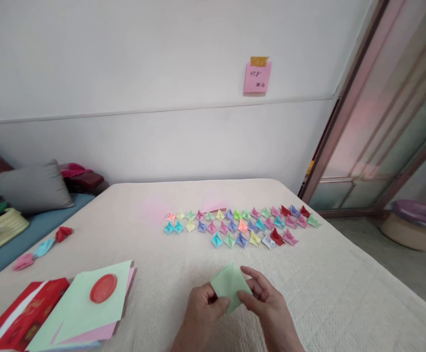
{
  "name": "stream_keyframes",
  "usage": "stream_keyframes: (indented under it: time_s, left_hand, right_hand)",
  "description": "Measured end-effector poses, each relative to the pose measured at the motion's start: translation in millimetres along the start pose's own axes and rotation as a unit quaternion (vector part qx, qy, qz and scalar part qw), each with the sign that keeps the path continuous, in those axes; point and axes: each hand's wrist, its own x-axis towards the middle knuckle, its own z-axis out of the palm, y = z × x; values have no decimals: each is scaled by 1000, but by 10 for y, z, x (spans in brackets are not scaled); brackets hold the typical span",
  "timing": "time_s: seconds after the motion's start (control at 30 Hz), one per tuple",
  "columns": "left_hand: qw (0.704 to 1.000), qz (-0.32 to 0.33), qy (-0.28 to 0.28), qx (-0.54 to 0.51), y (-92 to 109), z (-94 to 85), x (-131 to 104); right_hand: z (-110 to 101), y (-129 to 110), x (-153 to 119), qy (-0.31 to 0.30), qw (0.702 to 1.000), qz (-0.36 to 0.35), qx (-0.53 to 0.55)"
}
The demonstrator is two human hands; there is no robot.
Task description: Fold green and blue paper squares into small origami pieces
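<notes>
Paper [230, 286], pale green, folded to a small square, is pinched by both left hand [201, 307] and right hand [269, 304], over the desk [168, 274]. Rows of colored folded shapes [242, 226] sit beyond the hands. Left of them: paper stack [82, 313] with red disc [103, 288] on top, red packet [27, 308] just beside. Pink note [257, 78] is on wall [183, 54] ahead.

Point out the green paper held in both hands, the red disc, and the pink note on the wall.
Held green paper [231, 284], head view: middle of its face.
Red disc [103, 288], head view: middle of its top.
Pink note [257, 79], head view: middle of its front.
</notes>
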Motion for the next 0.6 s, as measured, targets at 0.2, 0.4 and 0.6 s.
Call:
stream_keyframes:
  time_s: [0.2,0.4,0.6]
  left_hand:
    - [995,70,71,-20,-106,-87,45]
    - [985,148,49,69,-3,-178,-73]
    - [971,187,50,137,61,-196,-122]
  right_hand:
    - [-58,26,29,-6,999,-47,-16]
    - [-62,54,19,-13,998,-57,-33]
    - [-27,-6,-11,-27,997,-63,-32]
